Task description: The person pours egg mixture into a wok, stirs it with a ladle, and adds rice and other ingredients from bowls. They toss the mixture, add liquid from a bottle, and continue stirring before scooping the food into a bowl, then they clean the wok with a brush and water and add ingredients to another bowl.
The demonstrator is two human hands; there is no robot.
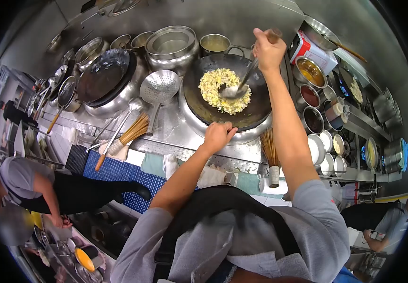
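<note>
Fried rice with yellow bits (211, 87) lies in a ring inside a dark wok (256, 101) on the stove. My right hand (269, 49) is wrapped round the handle of a metal ladle (249, 74), whose bowl rests in the wok at the middle of the rice. At the wok's near rim is my left hand (219, 136), its fingers closed at the edge; a cloth or anything else under them cannot be made out.
A perforated skimmer (159, 87) and a bamboo brush (135, 128) lie left of the wok. Another brush (268, 146) stands near my right forearm. Sauce bowls (310, 96) line the right side. Co-workers stand at the lower left (39, 181) and lower right (390, 221).
</note>
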